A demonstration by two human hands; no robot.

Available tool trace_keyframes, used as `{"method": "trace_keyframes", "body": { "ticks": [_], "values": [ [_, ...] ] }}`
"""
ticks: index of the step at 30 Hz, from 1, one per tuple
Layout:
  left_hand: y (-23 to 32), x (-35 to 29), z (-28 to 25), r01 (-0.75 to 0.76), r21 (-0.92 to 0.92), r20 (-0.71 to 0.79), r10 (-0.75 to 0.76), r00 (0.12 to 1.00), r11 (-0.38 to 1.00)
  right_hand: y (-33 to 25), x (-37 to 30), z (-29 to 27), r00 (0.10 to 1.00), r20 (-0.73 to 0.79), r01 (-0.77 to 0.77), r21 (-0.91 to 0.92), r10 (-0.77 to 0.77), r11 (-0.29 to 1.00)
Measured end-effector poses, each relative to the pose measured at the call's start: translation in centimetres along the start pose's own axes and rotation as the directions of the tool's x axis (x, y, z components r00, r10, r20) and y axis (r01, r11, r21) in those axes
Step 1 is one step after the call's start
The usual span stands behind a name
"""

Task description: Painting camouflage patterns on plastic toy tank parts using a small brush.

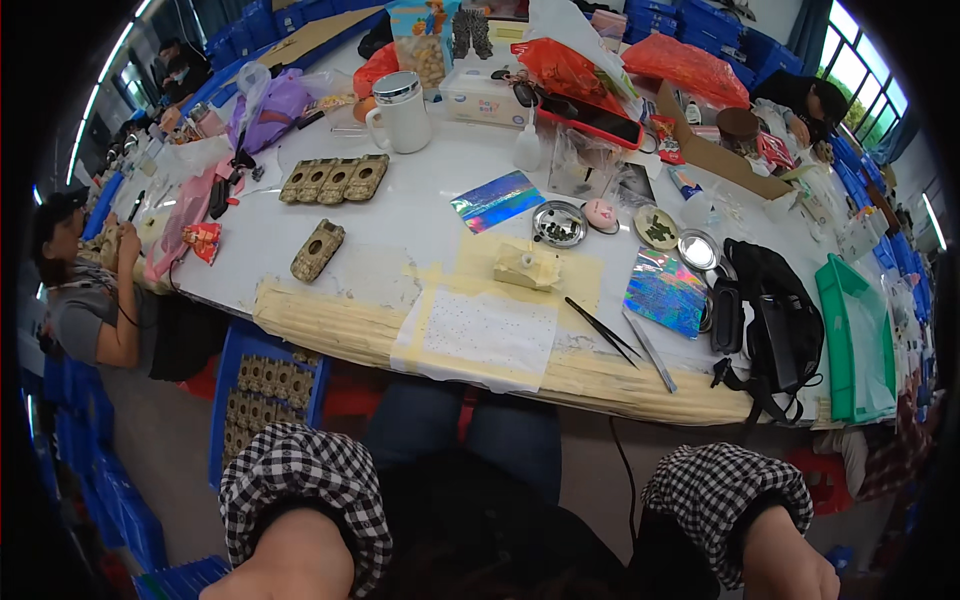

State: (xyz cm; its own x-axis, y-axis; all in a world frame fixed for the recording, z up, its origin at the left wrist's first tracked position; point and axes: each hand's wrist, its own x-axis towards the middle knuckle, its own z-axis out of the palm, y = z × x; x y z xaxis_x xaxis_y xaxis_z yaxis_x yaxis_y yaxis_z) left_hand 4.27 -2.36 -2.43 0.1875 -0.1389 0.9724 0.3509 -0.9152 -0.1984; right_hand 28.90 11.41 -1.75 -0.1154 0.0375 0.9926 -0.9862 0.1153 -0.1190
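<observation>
My left hand (pixel 285 565) is at the lower edge, below a black-and-white checked sleeve, its fingers cut off by the frame. Lower right, the back of my right hand (pixel 790 565) shows under a matching sleeve; its fingers are hidden. Both hands are apart from the table. On the table, a yellowish block (pixel 527 267) stands behind a speckled white cloth (pixel 480 335). Black tweezers (pixel 602 330) and a silver metal tool (pixel 650 350) lie right of it. A single camouflage-patterned piece with a round hole (pixel 318 250) lies at left, before a row of several similar pieces (pixel 335 179).
A blue tray (pixel 318 395) of camouflage pieces sits below the table's left side. Small dishes (pixel 560 224) and iridescent sheets (pixel 497 202) lie mid-table. A white mug (pixel 400 115) stands behind. At right are a black bag (pixel 775 330) and green tray (pixel 858 340). A co-worker (pixel 95 290) sits left.
</observation>
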Motion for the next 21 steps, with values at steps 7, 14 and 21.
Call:
{"method": "trace_keyframes", "body": {
  "ticks": [7, 14, 21],
  "values": [
    [1.0, -4.8, -9.8, 0.606, -0.502, 0.447, -0.415, 0.792, 0.617, 1.5, -5.1, -5.9, 0.876, 0.162, -0.361, -0.403, 0.454, 0.841],
    [1.3, -16.0, -16.5, 0.946, 0.299, -0.475, -0.879, 0.036, -0.123, 8.2, -13.2, -7.2, 0.638, -0.470, -0.422, -0.876, 0.610, -0.233],
    [-8.2, -22.0, -19.0, 0.580, 0.805, -0.316, -0.917, 0.242, -0.125, 10.7, -17.3, -8.9, 0.564, -0.427, -0.198, -0.901, 0.707, -0.386]
  ]
}}
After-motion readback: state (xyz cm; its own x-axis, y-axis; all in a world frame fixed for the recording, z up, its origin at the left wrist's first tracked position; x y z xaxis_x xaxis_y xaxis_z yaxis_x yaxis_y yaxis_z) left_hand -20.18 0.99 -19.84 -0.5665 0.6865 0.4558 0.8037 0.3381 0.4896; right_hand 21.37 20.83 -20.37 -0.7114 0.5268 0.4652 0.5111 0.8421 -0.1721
